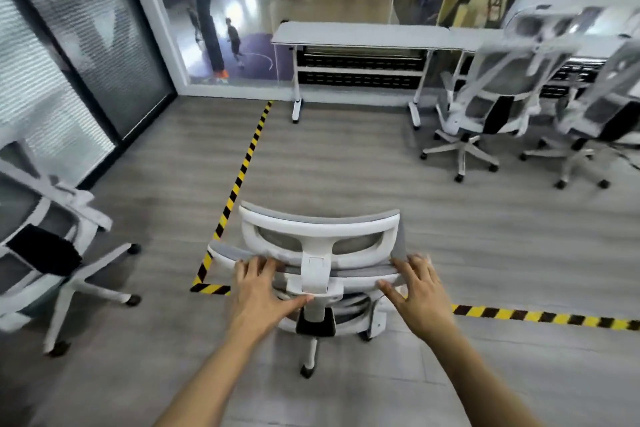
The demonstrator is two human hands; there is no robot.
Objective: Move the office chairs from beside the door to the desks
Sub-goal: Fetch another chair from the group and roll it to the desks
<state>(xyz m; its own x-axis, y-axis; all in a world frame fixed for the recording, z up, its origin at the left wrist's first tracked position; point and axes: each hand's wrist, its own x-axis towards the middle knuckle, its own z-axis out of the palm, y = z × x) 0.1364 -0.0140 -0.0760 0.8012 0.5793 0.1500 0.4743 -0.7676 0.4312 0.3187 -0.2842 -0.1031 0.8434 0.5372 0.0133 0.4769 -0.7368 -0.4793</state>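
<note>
Head view, and the chair in play (320,253) sits dead centre, its white headrest and grey mesh back turned toward the person. Both hands are on the top rail of the backrest. The left hand (258,291) has its fingers spread and draped over the rail left of the centre spine, thumb stretched toward the bracket. The right hand (420,291) mirrors it on the right end, fingers splayed, resting on the rail rather than clamped around it, as far as can be seen.

The key line: the desk (360,33) lies straight ahead, across open floor, its long edge running left to right along the glass wall. So the chair sits between the hands and the desk's near edge, and the coming push looks to be forward, away from the body. Neither hand is nearer; they are level, which should keep the casters tracking straight.

The striped floor tape (242,170) runs toward the desk's left leg, just left of the chair. Two chairs (485,107) already stand at the neighbouring desk on the right; another chair (52,253) waits on the left, near the frosted door panel.
</note>
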